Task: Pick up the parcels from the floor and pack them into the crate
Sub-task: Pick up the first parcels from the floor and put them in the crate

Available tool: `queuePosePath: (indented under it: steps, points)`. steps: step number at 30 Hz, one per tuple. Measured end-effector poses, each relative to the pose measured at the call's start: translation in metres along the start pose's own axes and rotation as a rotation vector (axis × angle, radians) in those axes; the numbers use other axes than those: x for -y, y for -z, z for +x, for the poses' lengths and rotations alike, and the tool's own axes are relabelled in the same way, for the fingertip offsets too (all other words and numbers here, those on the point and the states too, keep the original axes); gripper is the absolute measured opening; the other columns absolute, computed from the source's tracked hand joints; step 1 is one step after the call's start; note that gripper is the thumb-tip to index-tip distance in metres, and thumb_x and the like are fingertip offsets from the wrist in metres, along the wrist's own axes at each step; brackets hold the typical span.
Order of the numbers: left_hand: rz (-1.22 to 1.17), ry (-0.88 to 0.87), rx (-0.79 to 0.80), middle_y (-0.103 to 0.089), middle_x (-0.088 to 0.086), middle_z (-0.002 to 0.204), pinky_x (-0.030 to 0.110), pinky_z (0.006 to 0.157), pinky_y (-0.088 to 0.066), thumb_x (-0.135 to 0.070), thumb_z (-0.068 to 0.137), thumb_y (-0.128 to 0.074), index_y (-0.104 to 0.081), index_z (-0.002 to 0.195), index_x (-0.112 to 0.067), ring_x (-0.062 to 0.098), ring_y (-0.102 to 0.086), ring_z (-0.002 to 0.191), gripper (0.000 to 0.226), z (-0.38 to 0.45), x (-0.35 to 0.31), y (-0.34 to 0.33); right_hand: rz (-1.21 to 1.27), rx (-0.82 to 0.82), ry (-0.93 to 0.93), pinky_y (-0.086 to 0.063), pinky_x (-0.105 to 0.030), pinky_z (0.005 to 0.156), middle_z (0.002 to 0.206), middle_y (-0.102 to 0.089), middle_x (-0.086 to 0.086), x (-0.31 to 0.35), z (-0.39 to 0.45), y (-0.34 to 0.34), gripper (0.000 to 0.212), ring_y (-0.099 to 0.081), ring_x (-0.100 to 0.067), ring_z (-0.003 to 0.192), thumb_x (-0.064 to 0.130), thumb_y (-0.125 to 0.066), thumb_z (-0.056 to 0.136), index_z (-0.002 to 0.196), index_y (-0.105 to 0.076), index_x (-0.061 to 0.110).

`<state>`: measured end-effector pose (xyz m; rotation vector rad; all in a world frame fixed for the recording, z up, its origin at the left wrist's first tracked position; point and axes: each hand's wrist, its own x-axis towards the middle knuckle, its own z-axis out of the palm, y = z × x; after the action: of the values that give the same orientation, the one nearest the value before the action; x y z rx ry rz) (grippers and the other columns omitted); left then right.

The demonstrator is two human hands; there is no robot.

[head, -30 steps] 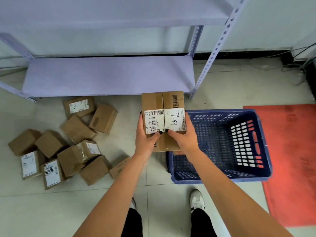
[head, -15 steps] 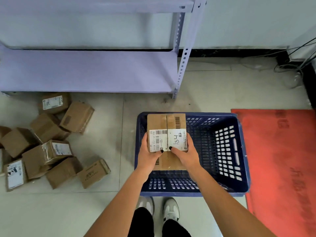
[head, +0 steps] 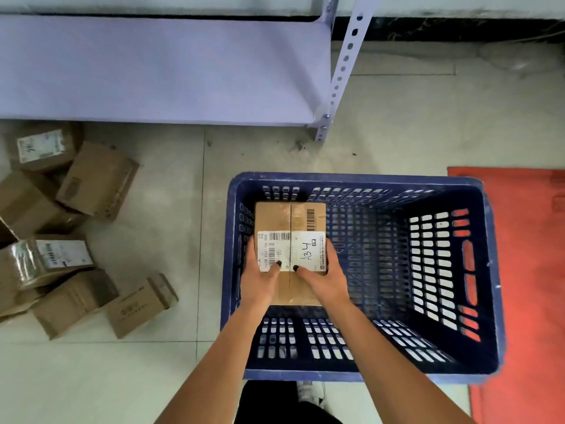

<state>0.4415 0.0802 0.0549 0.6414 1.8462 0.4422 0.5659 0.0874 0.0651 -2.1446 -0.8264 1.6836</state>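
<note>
Reaching down from the near edge, both forearms go over the near wall of the blue crate [head: 360,376]. The left hand [head: 261,278] grips the left side of a brown parcel [head: 290,218], with the thumb laid on its white label [head: 292,250]. The right hand [head: 325,280] grips the right side in the same way, its thumb also on the label. The parcel is inside the crate, close to the left wall, with the label facing up; I cannot tell if it already rests on the crate bottom. On the label the number 134 is written by hand. To the left, on the tiled floor [head: 171,215], a pile of parcels [head: 70,240] lies in disorder, well apart from the crate. To the right of the crate a red mat [head: 526,240] lies on the floor. Farther away stands a pale purple shelf [head: 165,68], and its perforated post [head: 342,68] comes down just beyond the far wall of the crate.
</note>
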Motion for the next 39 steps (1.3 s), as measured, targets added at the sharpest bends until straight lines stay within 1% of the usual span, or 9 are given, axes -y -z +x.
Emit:
queuePosePath:
  steps: [6, 10, 13, 20, 23, 27, 30, 34, 39]
  points:
    - [-0.096, 0.024, 0.011, -0.049, 0.0, 0.141, 0.029, 0.097, -0.036, -0.01, 0.092, -0.053, -0.009, 0.149, -0.03, 0.019, -0.047, 0.127, 0.075, 0.017, 0.006, 0.002, -0.011, 0.004, 0.0, -0.038, -0.022, 0.087, 0.103, -0.053, 0.015, 0.002, 0.02, -0.013, 0.085, -0.053, -0.011, 0.103, 0.016, -0.069, 0.079, 0.147, -0.021, 0.035]
    - [-0.129, 0.024, 0.012, -0.044, -0.001, 0.145, 0.032, 0.103, -0.035, -0.011, 0.093, -0.052, -0.009, 0.148, -0.034, 0.019, -0.043, 0.131, 0.074, 0.031, 0.006, -0.001, 0.005, 0.0, 0.017, -0.038, -0.023, 0.092, 0.122, -0.056, 0.01, -0.002, 0.029, -0.019, 0.091, -0.052, -0.014, 0.117, 0.015, -0.072, 0.077, 0.147, -0.017, 0.036]
    - [-0.109, 0.017, -0.007, -0.045, 0.0, 0.145, 0.027, 0.097, -0.036, -0.012, 0.093, -0.052, -0.01, 0.149, -0.032, 0.019, -0.044, 0.13, 0.073, 0.034, 0.009, -0.005, 0.014, -0.005, 0.03, -0.039, -0.023, 0.093, 0.129, -0.055, 0.01, -0.006, 0.031, -0.022, 0.095, -0.051, -0.013, 0.118, 0.018, -0.075, 0.074, 0.146, -0.016, 0.038]
    - [0.064, -0.078, -0.214, -0.055, 0.002, 0.137, 0.03, 0.097, -0.044, -0.011, 0.087, -0.061, -0.023, 0.148, -0.023, 0.021, -0.054, 0.123, 0.073, 0.01, 0.002, -0.007, -0.078, 0.028, 0.006, -0.039, -0.026, 0.087, 0.129, -0.054, 0.007, 0.006, 0.014, -0.013, 0.092, -0.051, -0.014, 0.108, 0.023, -0.073, 0.074, 0.145, -0.017, 0.039]
    - [0.016, -0.09, -0.255, -0.05, 0.0, 0.141, 0.032, 0.1, -0.041, -0.012, 0.085, -0.064, -0.029, 0.146, -0.021, 0.021, -0.049, 0.128, 0.071, -0.023, -0.01, 0.0, -0.095, 0.026, 0.027, -0.039, -0.026, 0.083, 0.131, -0.052, 0.005, 0.022, -0.014, -0.005, 0.088, -0.052, -0.014, 0.108, 0.022, -0.074, 0.074, 0.144, -0.022, 0.036]
    - [-0.208, -0.04, -0.198, -0.044, -0.001, 0.145, 0.028, 0.107, -0.033, -0.012, 0.082, -0.068, -0.033, 0.143, -0.025, 0.017, -0.04, 0.135, 0.071, -0.062, -0.034, 0.03, -0.099, 0.06, 0.082, -0.039, -0.018, 0.075, 0.126, -0.056, 0.008, 0.049, -0.056, 0.002, 0.08, -0.049, -0.007, 0.1, 0.013, -0.072, 0.075, 0.139, -0.03, 0.034]
    - [-0.329, -0.023, -0.125, -0.043, 0.003, 0.145, 0.036, 0.111, -0.035, -0.007, 0.082, -0.066, -0.033, 0.143, -0.027, 0.019, -0.041, 0.134, 0.071, -0.077, -0.055, 0.066, -0.108, 0.084, 0.086, -0.035, -0.019, 0.09, 0.131, -0.05, 0.006, 0.074, -0.083, -0.007, 0.085, -0.047, -0.013, 0.119, 0.012, -0.073, 0.076, 0.145, -0.025, 0.029]
    - [-0.326, -0.03, -0.074, -0.039, 0.003, 0.148, 0.033, 0.105, -0.035, -0.007, 0.084, -0.065, -0.033, 0.143, -0.028, 0.021, -0.039, 0.136, 0.07, -0.079, -0.073, 0.126, -0.124, 0.071, 0.117, -0.037, -0.028, 0.107, 0.143, -0.044, -0.001, 0.103, -0.107, -0.044, 0.087, -0.042, -0.017, 0.131, 0.012, -0.077, 0.074, 0.144, -0.028, 0.029]
    - [-0.247, -0.06, -0.001, -0.042, 0.002, 0.146, 0.029, 0.107, -0.034, -0.008, 0.082, -0.068, -0.037, 0.142, -0.027, 0.019, -0.041, 0.134, 0.07, -0.065, -0.074, 0.213, -0.124, 0.085, 0.185, -0.038, -0.038, 0.108, 0.144, -0.043, -0.002, 0.134, -0.13, -0.112, 0.084, -0.042, -0.021, 0.132, 0.019, -0.077, 0.074, 0.143, -0.03, 0.027]
